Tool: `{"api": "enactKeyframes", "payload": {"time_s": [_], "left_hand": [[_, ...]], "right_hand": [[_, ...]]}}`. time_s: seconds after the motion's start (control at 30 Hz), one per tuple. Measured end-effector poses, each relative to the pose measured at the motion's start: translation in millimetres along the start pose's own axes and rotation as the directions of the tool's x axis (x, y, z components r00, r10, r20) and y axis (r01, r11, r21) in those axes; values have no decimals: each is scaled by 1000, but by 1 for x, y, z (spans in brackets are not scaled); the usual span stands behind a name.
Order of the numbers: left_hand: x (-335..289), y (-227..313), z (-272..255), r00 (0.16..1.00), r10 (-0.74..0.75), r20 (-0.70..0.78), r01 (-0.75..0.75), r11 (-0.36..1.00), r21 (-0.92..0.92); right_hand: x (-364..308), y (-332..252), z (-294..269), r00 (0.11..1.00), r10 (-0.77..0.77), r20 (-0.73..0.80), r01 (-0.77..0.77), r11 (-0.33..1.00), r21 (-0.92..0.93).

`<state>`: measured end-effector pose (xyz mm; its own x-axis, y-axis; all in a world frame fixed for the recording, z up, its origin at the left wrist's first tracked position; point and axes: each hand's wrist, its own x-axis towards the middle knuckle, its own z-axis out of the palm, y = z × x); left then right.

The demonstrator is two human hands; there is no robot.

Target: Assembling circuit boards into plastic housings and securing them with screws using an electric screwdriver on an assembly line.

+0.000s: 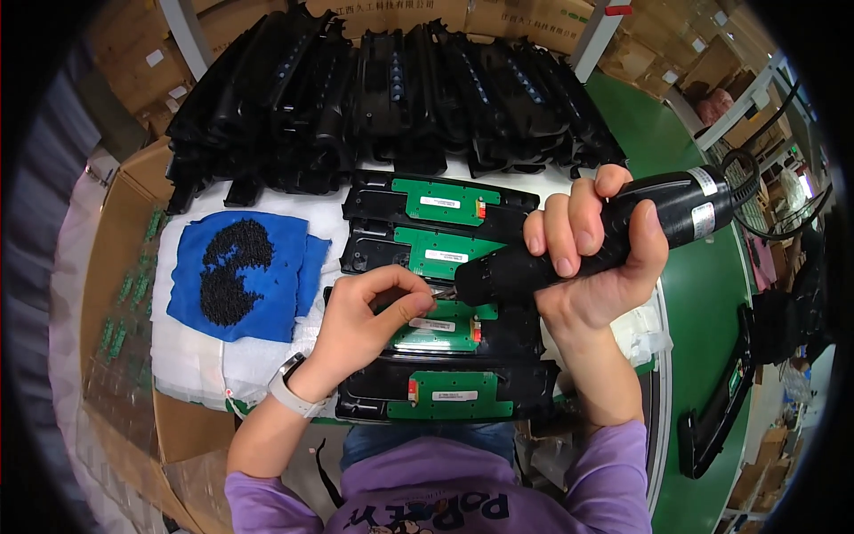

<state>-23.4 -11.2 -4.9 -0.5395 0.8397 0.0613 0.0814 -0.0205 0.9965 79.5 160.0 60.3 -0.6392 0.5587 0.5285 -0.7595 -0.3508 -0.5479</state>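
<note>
My right hand [598, 258] is wrapped round a black corded electric screwdriver [667, 218], its nose pointing left and its bit at the fingertips of my left hand [366, 311]. Those left fingers are pinched together at the bit; anything between them is too small to make out. Beneath both hands, several black plastic panels lie in a column, each with a green circuit board. The nearest panel [525, 383] and its board [454, 394] show plainly, while my hands and the tool partly cover the middle ones. The farthest panel [511, 203] lies beyond my fingers.
To the left, small black screws [233, 298] lie heaped on a blue cloth [185, 271]. Long black plastic housings [382, 107] are stacked across the back. A cardboard box [120, 222] with green boards stands at the left. Another black part [716, 409] lies on the green surface at right.
</note>
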Motion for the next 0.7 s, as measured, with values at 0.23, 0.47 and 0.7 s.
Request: {"api": "enactKeyframes", "payload": {"time_s": [0.23, 0.47, 0.7], "left_hand": [[0, 1, -1, 998, 5, 56, -7, 999, 33], [2, 4, -7, 991, 65, 116, -62, 998, -26], [22, 12, -55, 957, 240, -163, -108, 817, 566]], "right_hand": [[1, 0, -2, 999, 29, -32, -28, 999, 17], [5, -4, 1, 991, 97, -97, -85, 989, 120], [14, -17, -13, 994, 87, -73, -85, 996, 32]]}}
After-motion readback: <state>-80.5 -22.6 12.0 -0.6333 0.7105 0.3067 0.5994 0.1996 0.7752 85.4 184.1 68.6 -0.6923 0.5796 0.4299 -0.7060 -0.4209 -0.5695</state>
